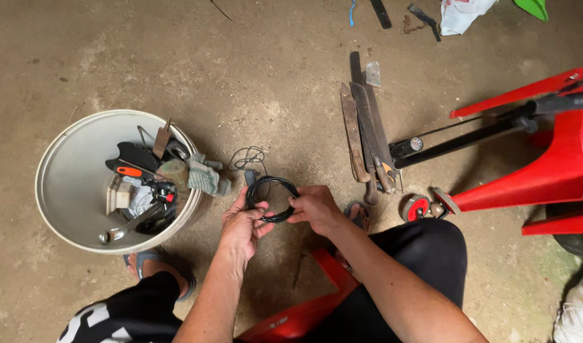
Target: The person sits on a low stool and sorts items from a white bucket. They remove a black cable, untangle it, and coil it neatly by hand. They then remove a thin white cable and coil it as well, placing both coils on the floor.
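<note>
Head view looks down at two bare hands above a rough concrete floor [272, 82]. A small coil of black cable [272, 198] is held between them, just over the ground and in front of the knees. The left hand [244, 225] is closed on the near-left side of the coil, with the thumb pressed over the loops. The right hand [314, 208] is pinched shut on the right side of it. The coil is gripped on both sides, most likely so the loops are kept round and are not let spring apart. A thin loose wire [247, 157] is seen on the floor just behind the coil; whether it is joined to the coil cannot be told.

A round pale bucket [63, 184] is placed close to the left hand, easy to reach. Tools are piled inside it, among them a metal spanner [123, 228] and a tool with an orange and black handle [129, 170]. A grey glove [204, 176] is draped over its rim.

Several long flat blades [364, 133] are laid side by side, near the right hand. A black pump [460, 138] is laid beside them, next to a red frame [558, 165].
</note>
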